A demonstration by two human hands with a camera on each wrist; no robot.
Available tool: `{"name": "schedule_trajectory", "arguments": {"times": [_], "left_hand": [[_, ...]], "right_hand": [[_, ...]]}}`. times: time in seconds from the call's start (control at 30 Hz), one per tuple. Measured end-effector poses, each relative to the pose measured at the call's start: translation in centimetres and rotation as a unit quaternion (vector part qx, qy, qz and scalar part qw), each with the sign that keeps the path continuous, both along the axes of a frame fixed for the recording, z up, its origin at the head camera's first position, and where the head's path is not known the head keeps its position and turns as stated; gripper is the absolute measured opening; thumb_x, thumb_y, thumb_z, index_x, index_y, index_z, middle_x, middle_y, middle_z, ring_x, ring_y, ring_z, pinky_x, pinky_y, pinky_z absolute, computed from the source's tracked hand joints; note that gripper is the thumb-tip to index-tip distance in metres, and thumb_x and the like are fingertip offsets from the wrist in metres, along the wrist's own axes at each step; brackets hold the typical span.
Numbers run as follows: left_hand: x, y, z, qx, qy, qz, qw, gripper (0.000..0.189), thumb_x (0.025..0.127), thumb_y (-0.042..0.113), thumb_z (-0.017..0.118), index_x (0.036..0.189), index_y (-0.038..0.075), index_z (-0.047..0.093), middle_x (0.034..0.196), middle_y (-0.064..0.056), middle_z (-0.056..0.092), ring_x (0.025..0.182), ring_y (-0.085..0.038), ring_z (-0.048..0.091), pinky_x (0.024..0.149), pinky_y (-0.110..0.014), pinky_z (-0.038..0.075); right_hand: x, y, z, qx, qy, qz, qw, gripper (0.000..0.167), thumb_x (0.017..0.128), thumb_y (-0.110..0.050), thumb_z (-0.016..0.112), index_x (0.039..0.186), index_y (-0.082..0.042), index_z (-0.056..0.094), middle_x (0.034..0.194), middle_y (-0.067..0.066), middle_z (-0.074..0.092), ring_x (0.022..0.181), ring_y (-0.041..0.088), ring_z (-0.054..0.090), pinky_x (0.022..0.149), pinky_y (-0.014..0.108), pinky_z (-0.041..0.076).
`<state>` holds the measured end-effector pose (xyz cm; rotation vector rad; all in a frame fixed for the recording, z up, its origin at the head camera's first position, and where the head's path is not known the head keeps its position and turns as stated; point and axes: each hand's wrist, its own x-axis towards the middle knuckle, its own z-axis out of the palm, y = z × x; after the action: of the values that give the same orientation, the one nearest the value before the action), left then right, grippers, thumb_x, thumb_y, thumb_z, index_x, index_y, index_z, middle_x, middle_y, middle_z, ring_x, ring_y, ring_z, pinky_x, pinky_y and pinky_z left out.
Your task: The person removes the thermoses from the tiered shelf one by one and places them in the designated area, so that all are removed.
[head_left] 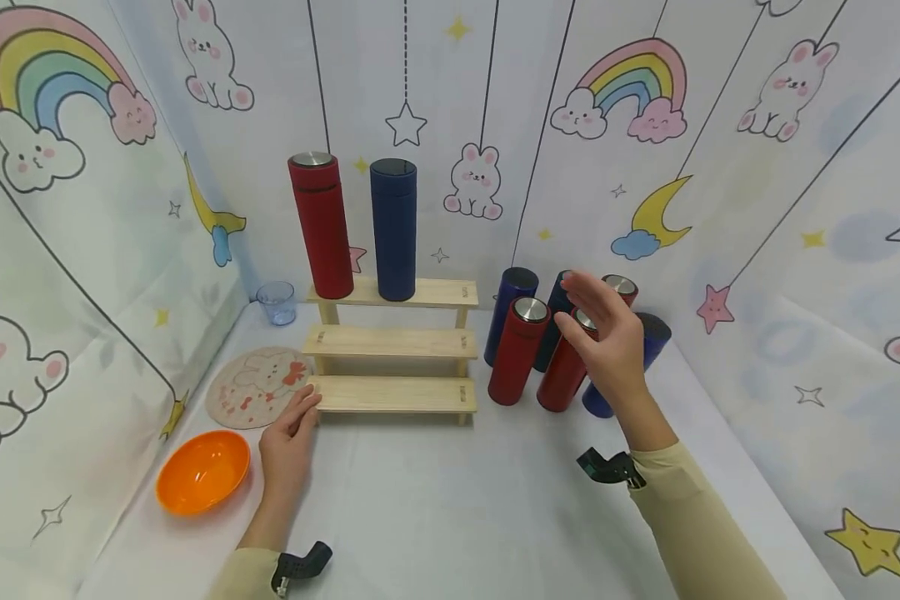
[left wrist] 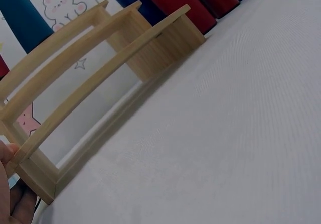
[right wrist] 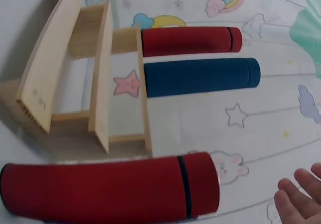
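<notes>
A three-step wooden rack [head_left: 390, 393] stands in the middle of the table. My left hand [head_left: 288, 446] grips the left end of its lowest step; in the left wrist view the thumb lies over the plank [left wrist: 100, 83] and the fingers go below it. On the top step stand a red thermos [head_left: 322, 229] and a dark blue thermos [head_left: 394, 233], both upright. My right hand [head_left: 611, 342], fingers extended and holding nothing, hovers over a cluster of red and blue thermoses right of the rack. It partly hides a red thermos [head_left: 562, 379]; another red thermos [head_left: 517, 354] stands nearest the rack.
An orange bowl [head_left: 203, 472] sits at the left front, beside a round patterned mat [head_left: 243, 396]. Behind the mat is a small clear bluish glass [head_left: 277, 303]. Cartoon-printed cloth walls [head_left: 450, 75] enclose the white tabletop [head_left: 435, 508] at the back and sides.
</notes>
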<state>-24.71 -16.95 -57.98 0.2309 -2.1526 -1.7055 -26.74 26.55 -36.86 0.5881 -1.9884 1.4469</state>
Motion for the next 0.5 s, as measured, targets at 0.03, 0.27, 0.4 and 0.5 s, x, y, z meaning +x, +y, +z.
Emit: {"name": "schedule_trajectory", "arguments": {"times": [0.03, 0.27, 0.4, 0.5], "left_hand": [[-0.1, 0.0, 0.1, 0.0, 0.0, -0.002, 1.0, 0.03, 0.112, 0.017, 0.065, 0.139, 0.013, 0.076, 0.152, 0.005, 0.063, 0.149, -0.012, 0.049, 0.107, -0.011, 0.043], [0.0, 0.0, 0.1, 0.001, 0.0, 0.004, 1.0, 0.028, 0.111, 0.015, 0.065, 0.137, 0.011, 0.077, 0.151, 0.003, 0.064, 0.148, -0.016, 0.051, 0.104, -0.009, 0.044], [-0.1, 0.1, 0.1, 0.002, -0.002, 0.0, 1.0, 0.029, 0.111, 0.015, 0.065, 0.137, 0.012, 0.077, 0.151, 0.005, 0.064, 0.148, -0.014, 0.05, 0.105, -0.01, 0.043], [-0.3, 0.1, 0.1, -0.001, -0.007, 0.003, 1.0, 0.029, 0.112, 0.017, 0.065, 0.138, 0.013, 0.077, 0.152, 0.007, 0.064, 0.149, -0.011, 0.049, 0.107, -0.012, 0.043]], "right_hand": [[-0.4, -0.4, 0.2, -0.002, -0.005, 0.007, 1.0, 0.055, 0.097, 0.004, 0.075, 0.15, -0.004, 0.062, 0.145, 0.019, 0.065, 0.136, 0.029, 0.062, 0.118, 0.035, 0.047], [-2.5, -3.0, 1.1, 0.052, -0.051, 0.017, 0.9972, 0.061, 0.099, -0.007, 0.079, 0.156, -0.007, 0.056, 0.15, 0.013, 0.063, 0.141, 0.025, 0.059, 0.119, 0.036, 0.045], [-3.6, -4.4, 1.8, 0.073, -0.053, 0.02, 0.9957, 0.061, 0.1, -0.014, 0.081, 0.155, -0.007, 0.057, 0.15, 0.012, 0.064, 0.139, 0.022, 0.06, 0.119, 0.038, 0.047], [-4.7, -5.4, 2.6, 0.073, -0.051, 0.028, 0.9957, 0.06, 0.1, -0.016, 0.081, 0.155, -0.007, 0.058, 0.148, 0.011, 0.064, 0.137, 0.021, 0.062, 0.117, 0.038, 0.048]]}}
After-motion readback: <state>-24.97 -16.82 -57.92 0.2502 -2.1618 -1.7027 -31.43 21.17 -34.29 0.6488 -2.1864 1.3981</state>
